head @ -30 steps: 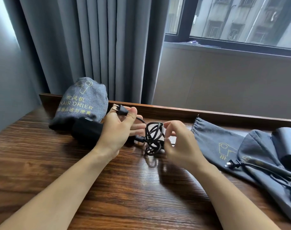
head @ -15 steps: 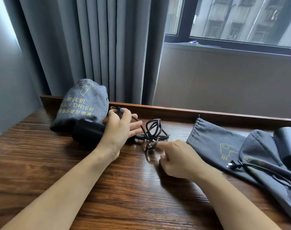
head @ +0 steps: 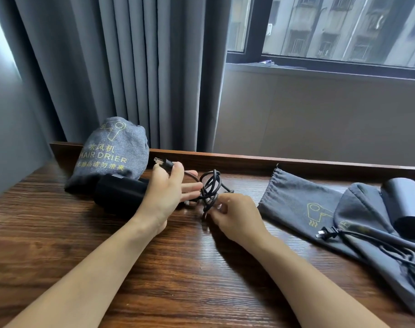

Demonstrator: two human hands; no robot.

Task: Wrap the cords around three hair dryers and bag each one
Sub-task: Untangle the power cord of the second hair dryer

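My left hand [head: 165,192] pins the black two-prong plug [head: 163,163] between thumb and forefinger, other fingers straight, over the black cylindrical hair dryer [head: 120,194] lying on the dark wooden surface [head: 107,252]. My right hand [head: 234,216] has its grip curled around the coiled black cord [head: 211,185]. Filled grey fabric bag [head: 111,150] behind; flat grey drawstring bag [head: 294,204] and second dark hair dryer [head: 405,204] right.
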